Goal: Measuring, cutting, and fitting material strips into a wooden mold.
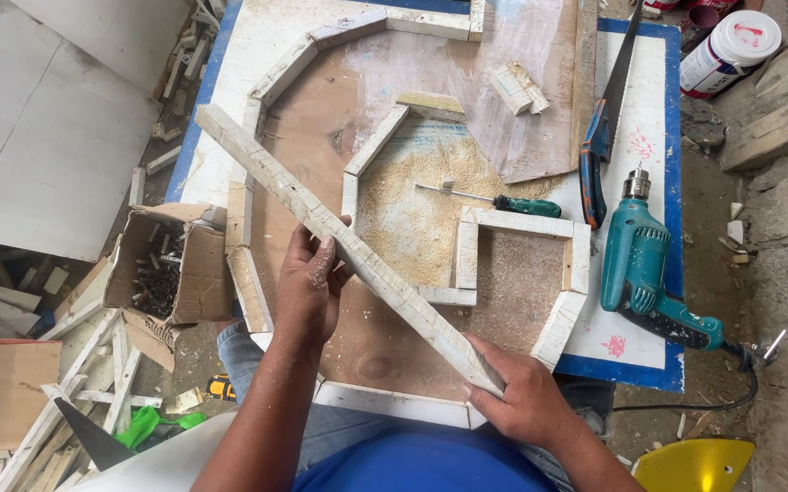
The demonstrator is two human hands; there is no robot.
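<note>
- Both hands grip one long whitewashed wooden slat (348,246), held diagonally above the worktable (649,91): the left hand (307,287) wraps its middle from below, fingers curled over the top edge, while the right hand (521,396) closes around its near end, thumb on the upper face.
- Torn cardboard box (171,264) sits at the table's left edge, open, brown, holding dark screws or nails.
- White cylindrical tub (731,50) with a red-marked lid lies at top right on the ground.
- Slat is rough-sawn, flaking white paint, square in section.
- Beneath it, short white wood pieces form an octagonal frame (276,77) on a brown board, with a smaller partial frame (521,223) inside; pale sawdust covers the centre.
- Green-handled screwdriver (503,200) lies on the sawdust.
- Teal electric drill (644,264) and a handsaw (603,128) rest on the table's right side.
</note>
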